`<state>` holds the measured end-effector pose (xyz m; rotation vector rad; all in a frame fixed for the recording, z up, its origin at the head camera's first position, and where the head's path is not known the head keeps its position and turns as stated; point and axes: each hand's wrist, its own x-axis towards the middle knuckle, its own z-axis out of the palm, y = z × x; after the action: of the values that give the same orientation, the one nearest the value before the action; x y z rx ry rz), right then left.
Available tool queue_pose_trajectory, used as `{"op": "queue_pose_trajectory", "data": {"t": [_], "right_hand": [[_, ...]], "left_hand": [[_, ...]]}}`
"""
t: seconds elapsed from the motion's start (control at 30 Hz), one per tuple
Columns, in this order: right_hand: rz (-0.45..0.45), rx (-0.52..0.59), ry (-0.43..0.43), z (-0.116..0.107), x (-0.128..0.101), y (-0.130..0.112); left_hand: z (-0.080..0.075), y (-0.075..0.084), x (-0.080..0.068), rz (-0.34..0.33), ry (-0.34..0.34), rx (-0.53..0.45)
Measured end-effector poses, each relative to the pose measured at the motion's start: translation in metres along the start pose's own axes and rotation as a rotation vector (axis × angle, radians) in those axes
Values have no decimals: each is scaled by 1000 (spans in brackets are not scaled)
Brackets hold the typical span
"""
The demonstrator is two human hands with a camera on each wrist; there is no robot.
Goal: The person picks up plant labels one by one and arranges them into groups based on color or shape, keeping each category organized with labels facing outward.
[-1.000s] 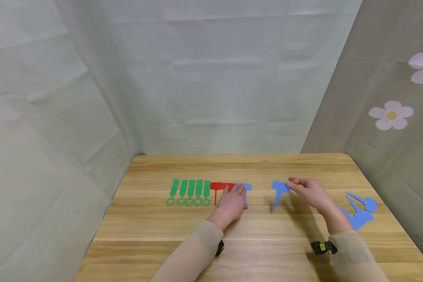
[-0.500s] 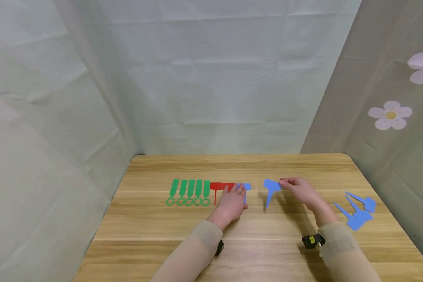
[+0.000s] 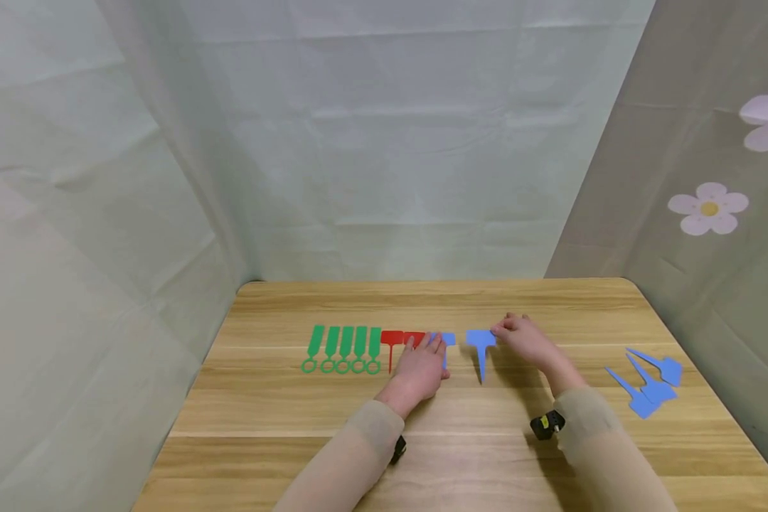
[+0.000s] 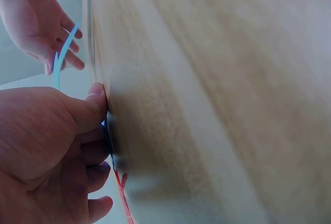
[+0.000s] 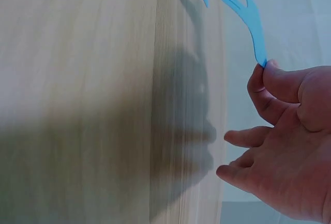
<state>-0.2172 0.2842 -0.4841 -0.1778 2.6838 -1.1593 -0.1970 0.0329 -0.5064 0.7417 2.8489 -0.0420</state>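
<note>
My left hand lies on the wooden table, its straight fingers pressing on the red tags and a blue T-shaped tag. In the left wrist view the left hand's fingertips bear down on the blue and red edges. My right hand pinches another blue T-shaped tag by its head, stake pointing toward me, just right of the first blue one. The right wrist view shows this blue tag held between thumb and forefinger of the right hand, tilted above the wood.
Several green loop-ended tags lie in a neat row left of the red ones. A loose pile of blue tags lies near the table's right edge. Pale cloth walls enclose the table on three sides.
My right hand has carried its blue tag leftward and lower, close beside the blue tag under my left hand. The left hand has stayed put.
</note>
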Motion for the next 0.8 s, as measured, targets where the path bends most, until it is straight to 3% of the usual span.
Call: {"op": "queue_pose_trajectory", "data": {"t": [0.47, 0.8], "right_hand": [[16, -128, 27, 14, 16, -10], [70, -143, 47, 19, 23, -5]], "left_hand": [[-1, 2, 0, -12, -14, 15], [-1, 2, 0, -15, -14, 25]]}}
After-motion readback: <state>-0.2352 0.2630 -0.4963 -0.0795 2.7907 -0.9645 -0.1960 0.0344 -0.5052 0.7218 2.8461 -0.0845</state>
